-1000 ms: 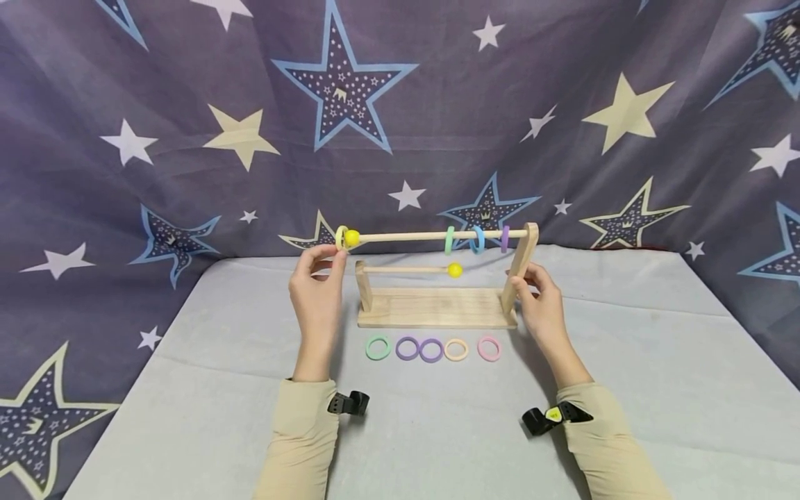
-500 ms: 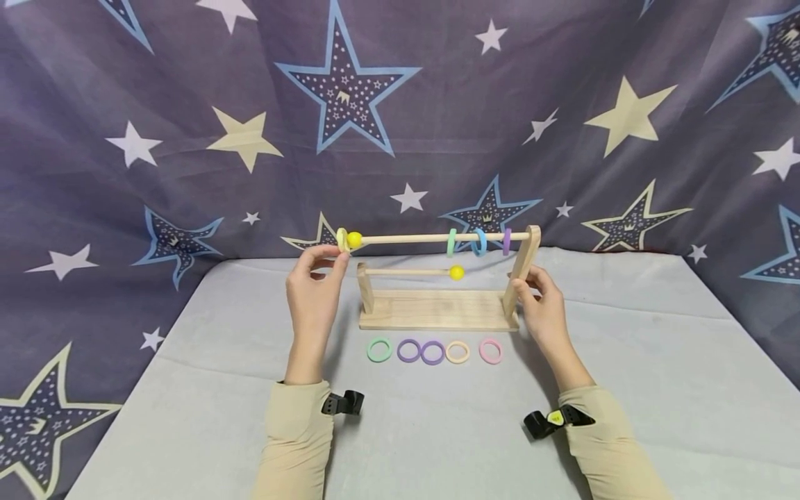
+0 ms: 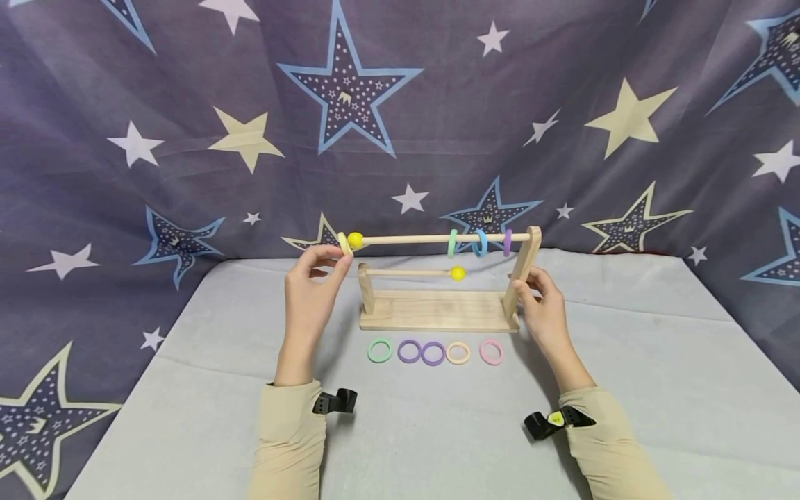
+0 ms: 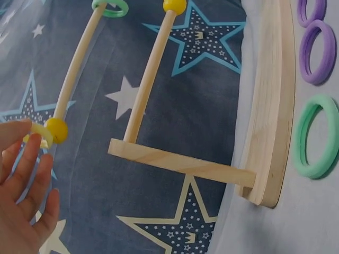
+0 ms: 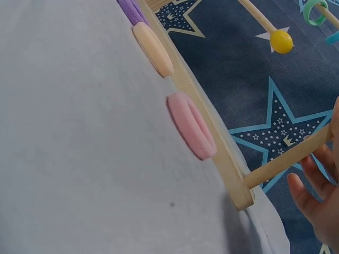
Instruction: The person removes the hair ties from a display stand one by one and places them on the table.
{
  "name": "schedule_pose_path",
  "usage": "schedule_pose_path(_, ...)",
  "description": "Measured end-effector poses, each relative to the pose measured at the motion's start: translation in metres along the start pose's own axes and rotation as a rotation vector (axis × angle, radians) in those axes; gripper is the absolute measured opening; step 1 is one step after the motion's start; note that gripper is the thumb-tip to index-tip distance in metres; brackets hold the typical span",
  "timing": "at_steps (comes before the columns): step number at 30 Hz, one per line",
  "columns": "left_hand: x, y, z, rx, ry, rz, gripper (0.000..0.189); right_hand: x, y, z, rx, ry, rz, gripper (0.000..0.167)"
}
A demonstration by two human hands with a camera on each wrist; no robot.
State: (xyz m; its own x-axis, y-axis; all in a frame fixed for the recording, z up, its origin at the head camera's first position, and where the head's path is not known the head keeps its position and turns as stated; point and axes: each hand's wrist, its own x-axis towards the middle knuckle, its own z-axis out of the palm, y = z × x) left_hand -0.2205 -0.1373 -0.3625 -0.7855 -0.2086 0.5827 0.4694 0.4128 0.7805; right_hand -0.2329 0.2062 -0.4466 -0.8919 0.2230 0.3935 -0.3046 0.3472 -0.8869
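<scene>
My left hand pinches a pale yellow ring between thumb and fingertips. That ring is right beside the yellow ball capping the left end of the upper rod; whether it goes round the ball I cannot tell. On the same rod hang a green ring, a blue ring and a purple ring. My right hand holds the right upright of the wooden stand, thumb on its near side; some fingers are hidden behind it.
A lower rod ends in another yellow ball. In front of the stand's base, several rings lie in a row, among them a green ring and a pink ring. A star-patterned cloth hangs behind the table.
The yellow ring has tilted between my left fingertips, staying near the ball. My left wrist has shifted slightly left. The right hand keeps its hold on the upright.
</scene>
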Motion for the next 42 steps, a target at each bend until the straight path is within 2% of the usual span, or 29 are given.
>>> schedule_pose_path(5, 0.001, -0.002, -0.002, -0.033, -0.016, 0.009, 0.016, 0.000, 0.000, 0.001, 0.008, 0.001, 0.000, 0.033)
schedule_pose_path(12, 0.001, -0.002, 0.000, -0.096, 0.004, 0.058, 0.015, 0.001, -0.001, 0.001, -0.002, -0.003, 0.022, 0.033)
schedule_pose_path(16, 0.001, -0.002, 0.001, -0.104, -0.001, 0.057, 0.015, -0.005, -0.023, 0.000, -0.010, -0.011, 0.021, 0.033)
schedule_pose_path(19, 0.001, -0.002, 0.001, -0.101, -0.026, 0.059, 0.014, -0.005, -0.024, -0.001, -0.016, -0.010, 0.015, 0.034)
schedule_pose_path(23, 0.001, -0.003, -0.001, -0.113, -0.071, 0.065, 0.013, 0.000, -0.002, 0.000, -0.021, -0.002, 0.015, 0.034)
schedule_pose_path(26, 0.000, -0.003, -0.002, -0.127, -0.101, 0.064, 0.013, 0.000, -0.001, 0.000, -0.024, -0.002, 0.015, 0.035)
schedule_pose_path(38, -0.001, -0.003, -0.002, -0.152, -0.239, 0.044, 0.013, -0.001, -0.004, 0.000, -0.019, -0.006, 0.040, 0.034)
schedule_pose_path(42, -0.001, -0.003, -0.001, -0.146, -0.281, 0.035, 0.012, -0.004, -0.018, 0.000, -0.018, -0.008, 0.033, 0.032)
